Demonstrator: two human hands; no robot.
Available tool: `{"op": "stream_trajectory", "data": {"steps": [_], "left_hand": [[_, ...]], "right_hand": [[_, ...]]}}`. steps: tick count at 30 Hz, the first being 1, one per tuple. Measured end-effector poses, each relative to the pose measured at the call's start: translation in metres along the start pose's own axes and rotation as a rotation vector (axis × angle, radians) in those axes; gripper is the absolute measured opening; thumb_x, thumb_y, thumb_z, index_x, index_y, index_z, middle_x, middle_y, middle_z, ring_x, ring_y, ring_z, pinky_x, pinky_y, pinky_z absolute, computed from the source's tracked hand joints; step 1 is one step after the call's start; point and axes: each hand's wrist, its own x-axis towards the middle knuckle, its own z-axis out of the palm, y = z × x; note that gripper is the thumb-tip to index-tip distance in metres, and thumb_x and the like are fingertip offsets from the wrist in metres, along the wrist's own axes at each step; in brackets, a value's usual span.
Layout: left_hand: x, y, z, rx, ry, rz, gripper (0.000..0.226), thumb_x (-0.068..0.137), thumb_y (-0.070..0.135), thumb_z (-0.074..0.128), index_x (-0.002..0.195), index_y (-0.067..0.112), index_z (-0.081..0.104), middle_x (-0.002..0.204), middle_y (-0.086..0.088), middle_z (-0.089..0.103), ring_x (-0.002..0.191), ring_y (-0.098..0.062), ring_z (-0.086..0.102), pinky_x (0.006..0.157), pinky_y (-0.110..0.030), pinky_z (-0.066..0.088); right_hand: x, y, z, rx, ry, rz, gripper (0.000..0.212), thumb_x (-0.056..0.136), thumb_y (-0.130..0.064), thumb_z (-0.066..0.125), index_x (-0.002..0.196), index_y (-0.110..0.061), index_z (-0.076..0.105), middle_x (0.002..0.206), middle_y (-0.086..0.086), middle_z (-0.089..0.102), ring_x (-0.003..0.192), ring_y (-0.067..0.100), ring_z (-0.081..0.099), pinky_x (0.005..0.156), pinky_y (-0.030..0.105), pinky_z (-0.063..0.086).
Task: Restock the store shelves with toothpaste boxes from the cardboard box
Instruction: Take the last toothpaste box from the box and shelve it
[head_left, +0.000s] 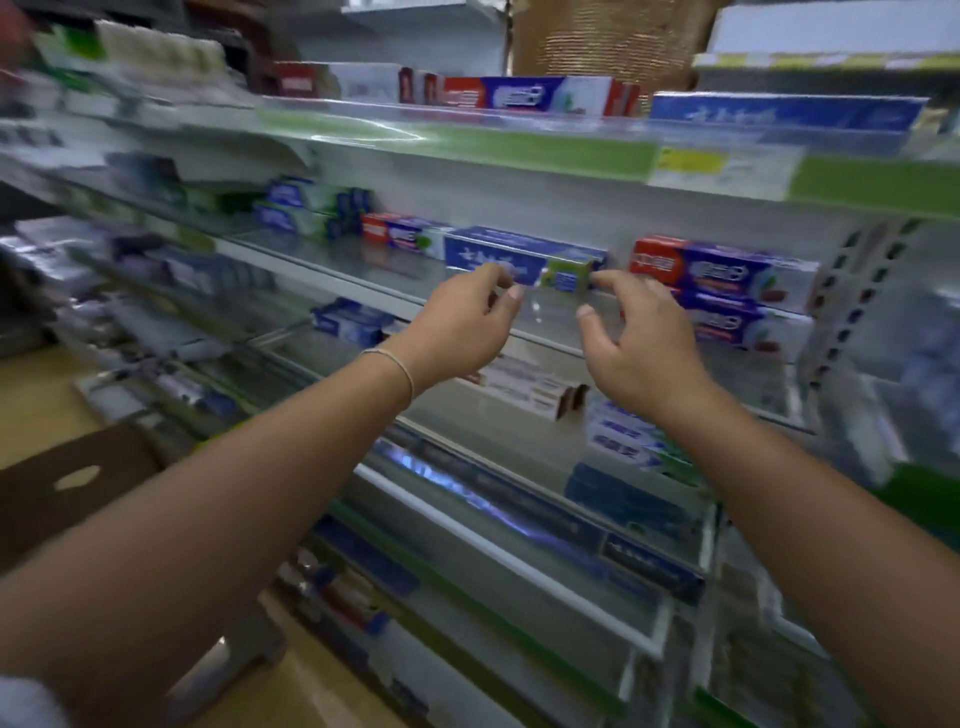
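**Now: seating a blue box on the middle shelf**

Basically the placement step. Both hands are up at the blue toothpaste box (519, 254), which lies flat on the middle shelf (322, 260), long side facing out. Left hand (457, 322) has its fingertips at the box's front face; right hand (639, 338) has its fingertips at the box's green right end. Fingers loosely curled, hands apart, one at each end. Blur hides whether they pinch the box or just touch it, can't tell.

Just right of the blue box: a stack of red-and-blue boxes (727, 291). Left of it: another red-and-blue box (400, 234). The cardboard box (67, 483) sits well below and left of the blue box, on the floor.

Next move, my read: square the box against its neighbours, let go, then reach down to the cardboard box for another one.
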Motion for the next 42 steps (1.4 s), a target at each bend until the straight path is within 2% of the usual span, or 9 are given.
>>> {"op": "stream_trajectory", "data": {"steps": [3, 6, 10, 14, 19, 24, 29, 34, 42], "left_hand": [[-0.005, -0.046, -0.030, 0.033, 0.032, -0.036, 0.025, 0.103, 0.032, 0.041, 0.110, 0.013, 0.055, 0.089, -0.005, 0.065, 0.088, -0.025, 0.059, 0.069, -0.032, 0.038], [-0.013, -0.085, -0.060, 0.044, 0.066, -0.113, 0.028, 0.104, 0.030, 0.039, 0.117, 0.010, 0.055, 0.085, -0.006, 0.065, 0.083, -0.024, 0.059, 0.068, -0.033, 0.039], [-0.027, -0.132, -0.096, 0.053, 0.137, -0.216, 0.032, 0.104, 0.027, 0.039, 0.124, 0.007, 0.054, 0.102, -0.013, 0.067, 0.096, -0.027, 0.059, 0.081, -0.035, 0.044], [-0.045, -0.182, -0.123, 0.083, 0.185, -0.312, 0.032, 0.104, 0.028, 0.039, 0.124, 0.008, 0.054, 0.118, -0.010, 0.062, 0.109, -0.025, 0.055, 0.089, -0.033, 0.042], [-0.064, -0.242, -0.150, 0.151, 0.266, -0.436, 0.032, 0.104, 0.026, 0.039, 0.124, 0.006, 0.055, 0.119, -0.012, 0.062, 0.108, -0.028, 0.056, 0.087, -0.033, 0.043], [-0.075, -0.295, -0.180, 0.194, 0.336, -0.574, 0.030, 0.103, 0.024, 0.041, 0.121, 0.005, 0.057, 0.107, -0.012, 0.065, 0.101, -0.030, 0.058, 0.079, -0.033, 0.042], [-0.078, -0.340, -0.201, 0.233, 0.383, -0.742, 0.031, 0.103, 0.024, 0.041, 0.125, 0.006, 0.056, 0.103, -0.009, 0.061, 0.100, -0.029, 0.058, 0.069, -0.025, 0.036], [-0.084, -0.379, -0.206, 0.225, 0.423, -0.912, 0.033, 0.104, 0.030, 0.041, 0.130, 0.013, 0.052, 0.103, -0.002, 0.060, 0.097, -0.021, 0.059, 0.086, -0.034, 0.049], [-0.113, -0.450, -0.200, 0.225, 0.482, -1.089, 0.033, 0.103, 0.026, 0.041, 0.131, 0.010, 0.052, 0.119, -0.008, 0.061, 0.108, -0.022, 0.057, 0.087, -0.031, 0.045]], "right_hand": [[0.019, -0.039, 0.041, 0.045, -0.018, -0.055, 0.040, 0.097, -0.023, 0.055, 0.134, -0.007, 0.056, 0.132, 0.013, 0.057, 0.124, 0.027, 0.050, 0.101, 0.028, 0.033], [0.035, -0.076, 0.079, 0.094, -0.047, -0.084, 0.038, 0.097, -0.020, 0.055, 0.132, -0.005, 0.057, 0.133, 0.015, 0.058, 0.127, 0.028, 0.049, 0.104, 0.029, 0.031], [0.051, -0.116, 0.126, 0.151, -0.116, -0.133, 0.038, 0.098, -0.022, 0.052, 0.133, -0.007, 0.057, 0.135, 0.014, 0.057, 0.127, 0.027, 0.048, 0.103, 0.029, 0.032], [0.063, -0.151, 0.172, 0.226, -0.195, -0.188, 0.038, 0.099, -0.023, 0.050, 0.134, -0.008, 0.054, 0.134, 0.011, 0.057, 0.126, 0.025, 0.049, 0.102, 0.028, 0.032], [0.077, -0.195, 0.241, 0.313, -0.308, -0.245, 0.039, 0.098, -0.026, 0.053, 0.134, -0.010, 0.055, 0.131, 0.012, 0.058, 0.124, 0.027, 0.051, 0.100, 0.031, 0.036], [0.096, -0.237, 0.309, 0.409, -0.422, -0.309, 0.042, 0.097, -0.028, 0.055, 0.136, -0.011, 0.053, 0.134, 0.013, 0.056, 0.125, 0.027, 0.050, 0.102, 0.034, 0.037], [0.112, -0.271, 0.379, 0.522, -0.522, -0.340, 0.038, 0.093, -0.027, 0.059, 0.128, -0.011, 0.058, 0.122, 0.011, 0.061, 0.115, 0.027, 0.055, 0.094, 0.031, 0.040], [0.119, -0.292, 0.445, 0.599, -0.631, -0.355, 0.038, 0.092, -0.024, 0.060, 0.127, -0.011, 0.061, 0.122, 0.011, 0.064, 0.115, 0.026, 0.057, 0.096, 0.033, 0.042], [0.112, -0.310, 0.535, 0.577, -0.826, -0.359, 0.038, 0.095, -0.028, 0.056, 0.131, -0.016, 0.058, 0.128, 0.006, 0.059, 0.118, 0.020, 0.054, 0.097, 0.032, 0.043]]}}
